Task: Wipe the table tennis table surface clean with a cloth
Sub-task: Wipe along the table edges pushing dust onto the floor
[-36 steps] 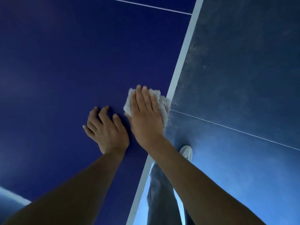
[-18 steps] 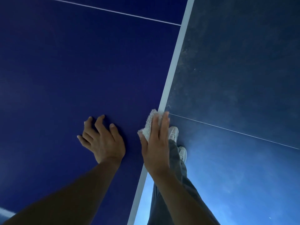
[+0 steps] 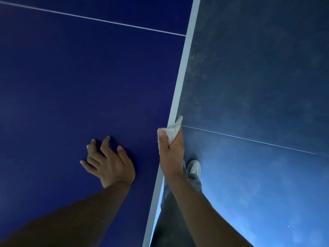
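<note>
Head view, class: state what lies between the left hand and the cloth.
Only bare blue tabletop separates the left hand from the cloth, per the head view.

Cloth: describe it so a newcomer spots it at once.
On the dark blue table, follow the white edge stripe towards the camera. The cloth wraps that edge, gripped by the right hand. It alone is pale and fluffy; the left hand rests bare nearby.

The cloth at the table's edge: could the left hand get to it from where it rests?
Probably yes. The left hand rests on the table top, beside the right hand that grips the cloth at the white edge line; only bare table top lies between them.
</note>
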